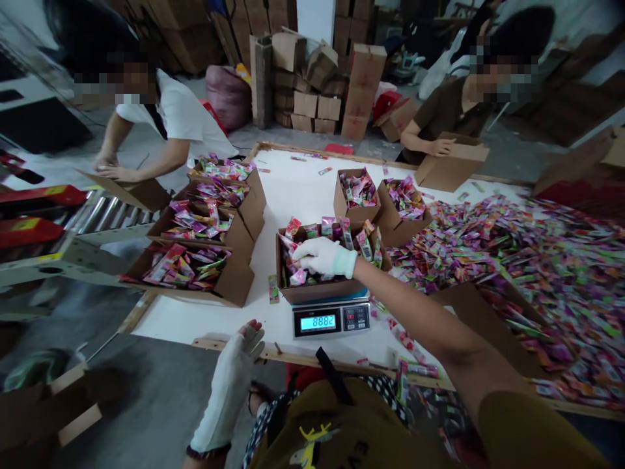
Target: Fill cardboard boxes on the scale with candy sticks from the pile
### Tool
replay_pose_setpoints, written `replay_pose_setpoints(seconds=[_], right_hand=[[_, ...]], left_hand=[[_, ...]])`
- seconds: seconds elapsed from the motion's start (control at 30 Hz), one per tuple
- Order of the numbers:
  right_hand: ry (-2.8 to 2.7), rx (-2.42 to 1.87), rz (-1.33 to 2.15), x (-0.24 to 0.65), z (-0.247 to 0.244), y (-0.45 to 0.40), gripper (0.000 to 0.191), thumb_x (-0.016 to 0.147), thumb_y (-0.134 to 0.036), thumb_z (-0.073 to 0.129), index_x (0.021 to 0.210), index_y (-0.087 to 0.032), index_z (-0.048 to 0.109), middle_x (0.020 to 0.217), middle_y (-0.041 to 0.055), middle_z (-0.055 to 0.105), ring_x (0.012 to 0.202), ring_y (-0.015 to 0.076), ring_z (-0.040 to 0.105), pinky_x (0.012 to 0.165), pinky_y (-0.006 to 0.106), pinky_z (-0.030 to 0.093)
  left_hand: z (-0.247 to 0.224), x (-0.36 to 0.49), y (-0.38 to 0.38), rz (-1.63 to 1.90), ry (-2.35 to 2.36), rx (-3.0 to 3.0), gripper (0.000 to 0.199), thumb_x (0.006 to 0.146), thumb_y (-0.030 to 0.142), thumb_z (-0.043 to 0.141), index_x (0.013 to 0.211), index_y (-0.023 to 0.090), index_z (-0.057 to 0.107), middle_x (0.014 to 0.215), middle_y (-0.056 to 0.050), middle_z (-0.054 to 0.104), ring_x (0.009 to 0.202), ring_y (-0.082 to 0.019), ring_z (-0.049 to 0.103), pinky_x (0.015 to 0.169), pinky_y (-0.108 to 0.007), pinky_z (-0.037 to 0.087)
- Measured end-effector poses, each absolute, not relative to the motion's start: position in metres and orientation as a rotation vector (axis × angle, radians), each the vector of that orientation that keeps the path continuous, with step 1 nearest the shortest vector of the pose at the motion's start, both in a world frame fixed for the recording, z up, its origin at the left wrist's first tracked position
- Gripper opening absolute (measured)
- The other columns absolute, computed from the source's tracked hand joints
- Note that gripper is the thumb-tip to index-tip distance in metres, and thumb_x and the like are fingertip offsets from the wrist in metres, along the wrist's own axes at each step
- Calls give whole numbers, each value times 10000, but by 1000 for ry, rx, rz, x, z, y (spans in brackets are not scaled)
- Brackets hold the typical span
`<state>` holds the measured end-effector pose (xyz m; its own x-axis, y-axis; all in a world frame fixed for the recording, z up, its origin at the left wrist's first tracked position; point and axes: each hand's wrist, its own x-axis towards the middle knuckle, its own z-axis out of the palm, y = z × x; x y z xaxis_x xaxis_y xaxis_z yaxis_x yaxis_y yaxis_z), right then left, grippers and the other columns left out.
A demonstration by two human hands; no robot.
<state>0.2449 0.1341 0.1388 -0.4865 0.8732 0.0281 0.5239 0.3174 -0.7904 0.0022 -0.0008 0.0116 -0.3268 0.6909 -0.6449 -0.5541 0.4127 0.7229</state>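
Right hand, gloved, lies loosely curled on candy packets in an open carton on a digital scale; whether it grips any is unclear; left hand, gloved, hovers half open, empty, near the table's front edge.

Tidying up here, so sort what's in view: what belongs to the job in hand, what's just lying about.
In the job, it seems:
- right hand, in the box
- scale under it
- packet heap
- boxes of packets at left

Apparently lying about:
- stray packet left of the scale
- stacked cartons
- pinkish sack
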Motion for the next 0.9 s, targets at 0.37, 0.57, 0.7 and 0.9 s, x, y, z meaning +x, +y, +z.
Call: replay_pose_setpoints(seconds=[0.37,0.57,0.7,0.9], right_hand=[[-1658,-1270,712,383,219,58,259,894,-393,666,1036,-181,709,541,-29,615,411,101,545,394,202,441],[-1650,-1836,670,475,226,-1,504,807,-568,702,1164,-214,668,686,40,681,498,168,606,432,286,497],[-1891,-1942,510,480,208,3,781,801,-584,647,1454,-173,529,930,106,759,701,233,696,621,371,584],[-2110,-1518,575,394,205,58,650,882,-486,627,1437,-155,558,1262,145,707,995,262,721,932,431,587]], left_hand=[[12,20,4,1213,1416,143,232,943,263,469,1000,157,667,1129,-124,698,1183,-280,629,1097,-442,401],[5,18,7,1194,1424,183,216,940,257,487,997,166,674,1071,-106,706,1117,-253,653,1077,-424,422],[3,19,10,1175,1436,192,224,943,265,481,987,164,676,1067,-111,708,1143,-262,651,1109,-447,402],[5,22,14,1183,1411,274,227,910,294,527,1009,163,684,1163,-137,709,1196,-285,645,1105,-469,422]])
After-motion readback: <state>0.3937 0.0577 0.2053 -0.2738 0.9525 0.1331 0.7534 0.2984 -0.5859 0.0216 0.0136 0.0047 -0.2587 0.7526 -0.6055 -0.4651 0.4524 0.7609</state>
